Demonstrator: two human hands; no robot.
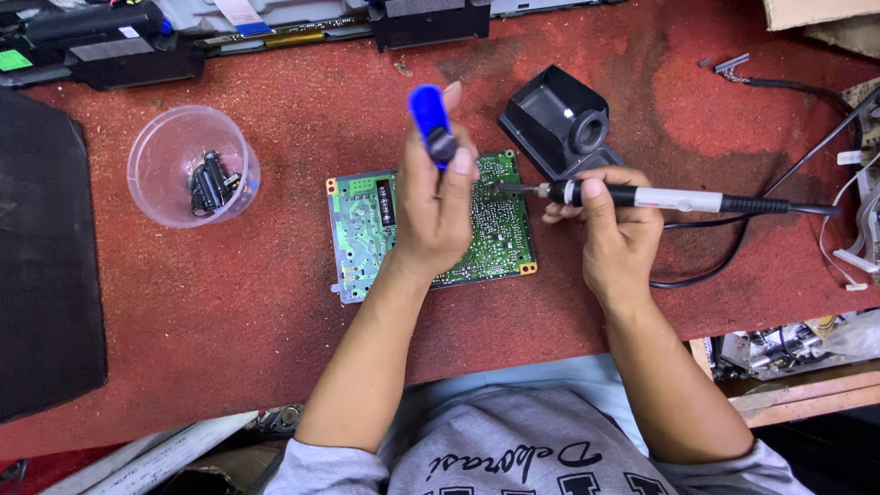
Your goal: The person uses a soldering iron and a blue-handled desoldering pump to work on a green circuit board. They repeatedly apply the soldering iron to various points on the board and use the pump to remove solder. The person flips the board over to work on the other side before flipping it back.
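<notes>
Red bench point(229, 302) | plastic cup point(151, 151) (dark parts point(211, 181)) | left hand point(435, 211) grips blue tool point(431, 121) | right hand point(610, 225) grips soldering iron point(669, 198)

At the far left corner of the red bench top point(229, 312) we saw a small green rectangular label point(13, 60) on a black device point(101, 50), with a smaller white label point(128, 32) just right of it. A brown cardboard box point(816, 13) stood at the far right corner.

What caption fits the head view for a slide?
Left hand holds blue desoldering pump, right hand a soldering iron over green circuit board.
</notes>
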